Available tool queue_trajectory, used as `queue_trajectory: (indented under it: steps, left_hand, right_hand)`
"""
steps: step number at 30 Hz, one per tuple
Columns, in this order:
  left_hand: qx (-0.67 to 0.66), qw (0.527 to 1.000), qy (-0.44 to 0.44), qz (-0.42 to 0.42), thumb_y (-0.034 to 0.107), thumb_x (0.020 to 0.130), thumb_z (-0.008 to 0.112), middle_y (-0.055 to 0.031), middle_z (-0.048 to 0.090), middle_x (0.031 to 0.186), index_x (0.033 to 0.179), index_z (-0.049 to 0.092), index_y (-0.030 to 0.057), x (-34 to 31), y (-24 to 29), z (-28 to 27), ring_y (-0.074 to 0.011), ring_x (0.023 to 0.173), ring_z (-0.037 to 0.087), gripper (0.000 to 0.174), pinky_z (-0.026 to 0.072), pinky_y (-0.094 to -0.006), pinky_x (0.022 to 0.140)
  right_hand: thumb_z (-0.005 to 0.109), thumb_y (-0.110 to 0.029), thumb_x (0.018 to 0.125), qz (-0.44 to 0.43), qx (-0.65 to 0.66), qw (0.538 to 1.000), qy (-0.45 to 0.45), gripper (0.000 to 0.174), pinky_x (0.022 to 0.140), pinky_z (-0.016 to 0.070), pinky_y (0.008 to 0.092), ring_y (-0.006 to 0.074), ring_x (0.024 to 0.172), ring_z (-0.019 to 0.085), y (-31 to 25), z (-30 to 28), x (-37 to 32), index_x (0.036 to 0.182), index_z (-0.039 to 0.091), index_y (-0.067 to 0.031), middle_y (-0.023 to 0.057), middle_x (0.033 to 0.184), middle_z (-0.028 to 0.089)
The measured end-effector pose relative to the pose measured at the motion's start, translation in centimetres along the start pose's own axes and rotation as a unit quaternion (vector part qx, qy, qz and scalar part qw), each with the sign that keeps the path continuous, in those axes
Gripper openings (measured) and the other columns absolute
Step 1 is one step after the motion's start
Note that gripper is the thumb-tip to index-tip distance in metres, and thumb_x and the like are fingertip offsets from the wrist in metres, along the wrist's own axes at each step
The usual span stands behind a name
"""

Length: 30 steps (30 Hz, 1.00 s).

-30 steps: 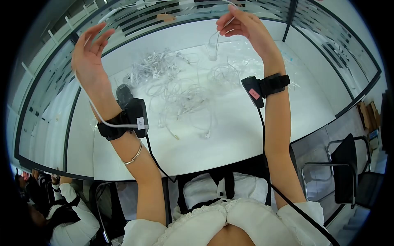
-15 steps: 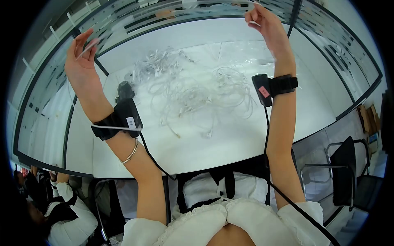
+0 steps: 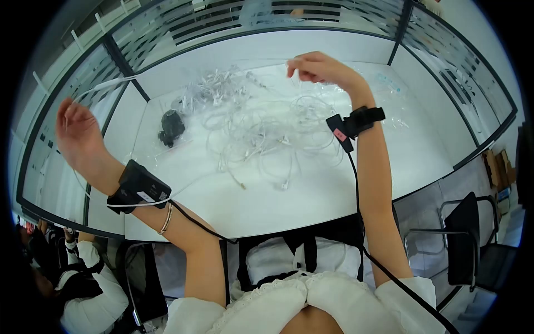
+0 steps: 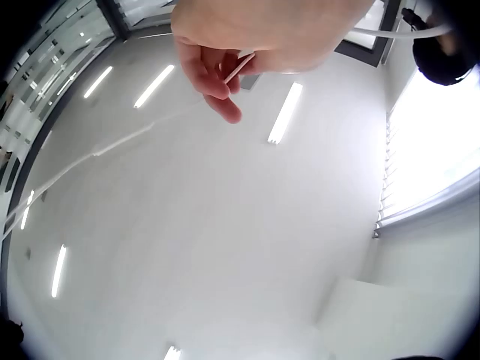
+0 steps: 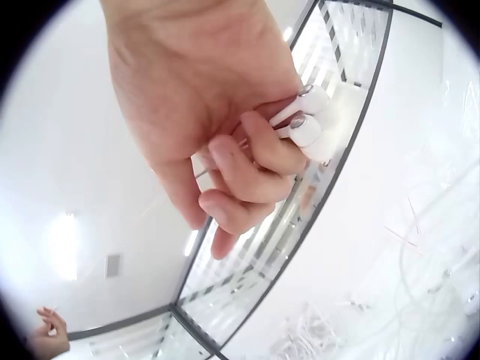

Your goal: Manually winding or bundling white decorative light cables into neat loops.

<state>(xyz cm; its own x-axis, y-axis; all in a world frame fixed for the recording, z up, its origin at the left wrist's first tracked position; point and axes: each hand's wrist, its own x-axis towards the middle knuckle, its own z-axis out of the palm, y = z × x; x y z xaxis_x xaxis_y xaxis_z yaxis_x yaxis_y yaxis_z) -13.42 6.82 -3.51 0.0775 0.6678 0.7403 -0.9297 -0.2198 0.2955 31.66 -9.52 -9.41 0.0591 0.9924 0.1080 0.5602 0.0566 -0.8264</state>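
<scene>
Out swings the left hand (image 3: 80,135), lower and further left than a second ago, while the right hand (image 3: 325,70) has come nearer the body. Beneath, the white table (image 3: 278,209) carries a loose tangle of cables (image 3: 258,136) across its middle and a whitish heap (image 3: 217,89) toward the far left corner. By the left edge sits a black object (image 3: 172,123), too unclear to name.

Now the grips! Left fingers are pinched on a white cord (image 4: 240,67), out past the table's left edge. Right fingers are curled round a pair of white earbuds (image 5: 304,130), held up toward the far edge; whether both ends belong together, I can't tell.

Looks like a stretching-out, and good form would be: steady pinch, hands high above that tangle, slack drawn out gently, no jerk on the thin wire. One snag to watch: a stretch of white line (image 3: 139,205) lies across the left wrist unit (image 3: 147,183); it could catch, so better lift it free first.
</scene>
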Motion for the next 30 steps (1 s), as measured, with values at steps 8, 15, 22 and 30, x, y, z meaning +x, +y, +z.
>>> queue_trajectory:
  steps: [8, 15, 22, 30]
  left_hand:
    - [0.055, 0.991, 0.1, 0.068, 0.007, 0.09, 0.046, -0.0201, 0.056, 0.103, 0.104, 0.051, -0.0093, -1.9, 1.2, 3.6, -0.0288, 0.103, 0.054, 0.022, 0.044, -0.0322, 0.086]
    - [0.338, 0.934, 0.08, 0.084, 0.01, 0.09, 0.048, -0.0199, 0.057, 0.11, 0.109, 0.053, -0.0083, -2.7, -0.8, 7.3, -0.0285, 0.107, 0.053, 0.027, 0.0407, -0.0329, 0.093]
    - [0.507, 0.857, 0.055, 0.074, 0.014, 0.086, 0.057, -0.0083, 0.064, 0.103, 0.103, 0.064, 0.0019, -1.2, -4.8, 3.7, -0.0175, 0.095, 0.059, 0.022, 0.0402, -0.0289, 0.091]
    - [0.716, 0.604, -0.102, -0.335, -0.004, 0.071, 0.045, -0.0115, 0.055, 0.112, 0.119, 0.056, 0.0143, -2.1, -11.1, -2.4, -0.0194, 0.078, 0.063, 0.053, 0.0443, -0.0283, 0.075]
  right_hand:
    - [0.058, -0.034, 0.082, -0.049, -0.182, 0.979, -0.071, 0.03, 0.08, 0.0426, 0.032, 0.0167, 0.085, 0.054, 2.5, 5.4, 3.9, 0.102, 0.066, -0.0129, 0.0036, 0.091, 0.062]
    - [0.065, -0.032, 0.077, -0.043, -0.248, 0.962, -0.102, 0.031, 0.077, 0.0449, 0.034, 0.0184, 0.087, 0.056, 5.9, 7.4, 4.9, 0.102, 0.066, -0.014, 0.0062, 0.091, 0.061]
    - [0.069, -0.028, 0.074, -0.083, -0.18, 0.98, 0.021, 0.025, 0.069, 0.0464, 0.0323, 0.0191, 0.075, 0.059, 5.3, 5.4, 4.7, 0.084, 0.068, -0.0061, 0.0076, 0.083, 0.066]
    - [0.069, -0.026, 0.076, -0.147, -0.082, 0.969, 0.183, 0.021, 0.062, 0.0429, 0.0269, 0.0126, 0.067, 0.054, 0.3, 2.7, 2.8, 0.081, 0.067, -0.0058, 0.0022, 0.077, 0.066]
